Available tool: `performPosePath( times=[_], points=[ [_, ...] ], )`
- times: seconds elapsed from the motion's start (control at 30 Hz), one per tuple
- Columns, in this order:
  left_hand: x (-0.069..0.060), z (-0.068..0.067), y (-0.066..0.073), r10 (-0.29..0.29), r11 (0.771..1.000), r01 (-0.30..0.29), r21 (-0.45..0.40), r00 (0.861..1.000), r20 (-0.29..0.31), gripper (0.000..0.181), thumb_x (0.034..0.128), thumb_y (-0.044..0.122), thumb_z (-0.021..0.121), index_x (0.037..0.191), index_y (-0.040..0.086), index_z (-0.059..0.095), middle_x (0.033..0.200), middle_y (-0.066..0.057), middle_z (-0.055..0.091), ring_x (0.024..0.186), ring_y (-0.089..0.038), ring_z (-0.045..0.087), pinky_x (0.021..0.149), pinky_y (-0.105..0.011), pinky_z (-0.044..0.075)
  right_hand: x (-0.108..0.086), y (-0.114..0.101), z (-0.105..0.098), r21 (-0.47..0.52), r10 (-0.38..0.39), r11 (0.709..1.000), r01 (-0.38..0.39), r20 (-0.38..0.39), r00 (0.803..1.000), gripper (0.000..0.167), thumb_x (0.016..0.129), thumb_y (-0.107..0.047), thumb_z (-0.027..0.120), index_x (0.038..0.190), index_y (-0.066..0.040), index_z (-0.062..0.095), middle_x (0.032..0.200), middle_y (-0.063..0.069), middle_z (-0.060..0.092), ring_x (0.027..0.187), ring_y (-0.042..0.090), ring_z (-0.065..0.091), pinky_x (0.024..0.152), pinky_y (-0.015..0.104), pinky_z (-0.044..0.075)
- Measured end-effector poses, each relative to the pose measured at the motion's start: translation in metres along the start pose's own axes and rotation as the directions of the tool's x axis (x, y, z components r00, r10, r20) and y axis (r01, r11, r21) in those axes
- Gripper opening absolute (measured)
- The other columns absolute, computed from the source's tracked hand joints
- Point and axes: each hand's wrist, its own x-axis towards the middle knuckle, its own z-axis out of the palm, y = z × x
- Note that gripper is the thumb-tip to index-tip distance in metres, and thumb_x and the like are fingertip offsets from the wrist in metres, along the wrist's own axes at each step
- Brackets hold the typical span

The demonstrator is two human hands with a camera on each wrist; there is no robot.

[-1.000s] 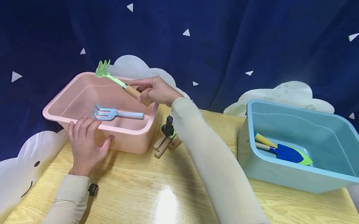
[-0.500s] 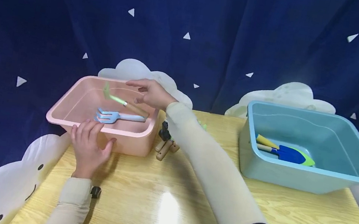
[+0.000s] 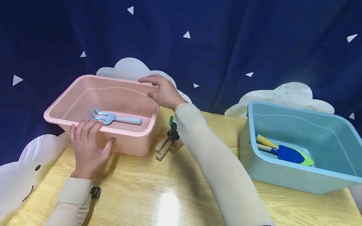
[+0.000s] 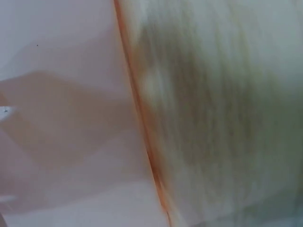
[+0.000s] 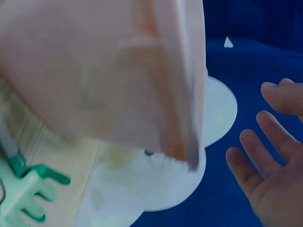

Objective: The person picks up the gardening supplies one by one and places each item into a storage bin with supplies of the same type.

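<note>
My left hand (image 3: 88, 148) holds the front rim of a pink plastic bin (image 3: 133, 145), its fingers over the edge and its thumb along the outer wall. A light-blue hand fork (image 3: 108, 118) lies inside. Above the bin's right rim is my right hand (image 3: 167, 94), fingers spread and holding nothing; the right wrist view shows the bare palm and the bin's side. The green hand rake with the wooden handle cannot be seen in the bin now. The left wrist view shows only the bin's wall (image 4: 71, 142) and blurred tabletop.
Right of the pink bin lie several wooden-handled tools (image 3: 164, 149), partly behind my right forearm; the right wrist view shows a green rake head (image 5: 33, 196) there. A blue bin (image 3: 289, 177) farther right holds a blue trowel (image 3: 289, 154) and other tools. A dark curtain (image 3: 213, 25) hangs behind.
My right hand let go of the green hand rake, which dropped into the pink bin and out of sight. That hand has since drawn slightly right. The left hand stays on the rim.
</note>
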Motion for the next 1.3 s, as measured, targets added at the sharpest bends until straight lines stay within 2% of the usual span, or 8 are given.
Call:
performPosePath(
  times=[0.1,0.2,0.47,0.7,0.97,1.1,1.3],
  points=[
    [0.000,0.000,0.000,-0.006,1.000,0.007,-0.004,1.000,0.009,0.054,0.0733,0.032,0.071,0.118,0.003,0.059,0.119,-0.017,0.059,0.121,-0.038,0.048,0.117,-0.058,0.020,-0.005,0.009,-0.007,0.009,0.042,0.999,-0.042,0.001,0.999,0.045,0.091,0.002,0.057,0.133,-0.013,0.064,0.141,0.006,0.057,0.135,0.026,0.050,0.113,0.040,0.041],
    [0.000,0.000,0.000,-0.007,1.000,0.007,-0.007,1.000,0.014,0.055,0.0738,0.032,0.070,0.118,0.003,0.059,0.120,-0.018,0.059,0.122,-0.038,0.047,0.117,-0.058,0.019,-0.012,0.017,-0.015,-0.010,0.101,0.995,-0.101,-0.008,0.995,0.044,0.092,0.000,0.058,0.132,-0.015,0.064,0.142,0.005,0.057,0.133,0.029,0.051,0.112,0.043,0.043],
    [0.000,0.001,-0.003,0.001,1.000,-0.001,-0.015,1.000,0.001,0.056,0.0726,0.031,0.071,0.120,0.003,0.058,0.122,-0.018,0.058,0.123,-0.037,0.047,0.116,-0.059,0.020,-0.020,0.031,-0.025,-0.093,0.173,0.980,-0.174,-0.020,0.985,0.048,0.088,-0.002,0.057,0.133,-0.017,0.063,0.141,0.007,0.058,0.126,0.030,0.054,0.103,0.041,0.048],
    [-0.002,0.000,-0.007,-0.015,1.000,0.015,-0.011,1.000,0.004,0.056,0.0728,0.033,0.069,0.120,0.004,0.059,0.123,-0.018,0.058,0.124,-0.037,0.046,0.118,-0.057,0.018,-0.027,0.048,-0.027,-0.128,0.219,0.967,-0.219,-0.014,0.976,0.044,0.089,-0.006,0.061,0.132,-0.015,0.064,0.140,0.011,0.058,0.125,0.031,0.055,0.104,0.040,0.047],
    [-0.003,-0.003,-0.008,-0.026,1.000,0.026,-0.009,1.000,-0.003,0.055,0.0720,0.034,0.069,0.118,0.004,0.061,0.121,-0.017,0.060,0.122,-0.038,0.047,0.116,-0.059,0.020,-0.047,0.080,-0.030,-0.119,0.339,0.933,-0.339,-0.017,0.941,0.041,0.092,-0.010,0.061,0.132,-0.017,0.064,0.142,0.013,0.058,0.126,0.031,0.057,0.104,0.043,0.048],
    [-0.002,-0.001,-0.007,-0.024,1.000,0.024,0.003,0.999,-0.031,0.054,0.0715,0.035,0.069,0.116,0.005,0.062,0.119,-0.016,0.061,0.121,-0.038,0.049,0.116,-0.057,0.022,-0.059,0.091,-0.032,-0.116,0.381,0.917,-0.382,-0.028,0.924,0.040,0.093,-0.012,0.060,0.133,-0.015,0.063,0.141,0.015,0.059,0.126,0.030,0.058,0.103,0.043,0.048],
    [-0.001,0.001,-0.005,-0.026,1.000,0.026,0.005,0.999,-0.020,0.055,0.0719,0.035,0.069,0.117,0.005,0.061,0.120,-0.016,0.061,0.121,-0.038,0.049,0.116,-0.056,0.021,-0.071,0.107,-0.032,-0.108,0.423,0.900,-0.422,-0.018,0.906,0.039,0.095,-0.014,0.059,0.134,-0.013,0.061,0.142,0.017,0.057,0.130,0.031,0.056,0.104,0.044,0.049]
  ],
)
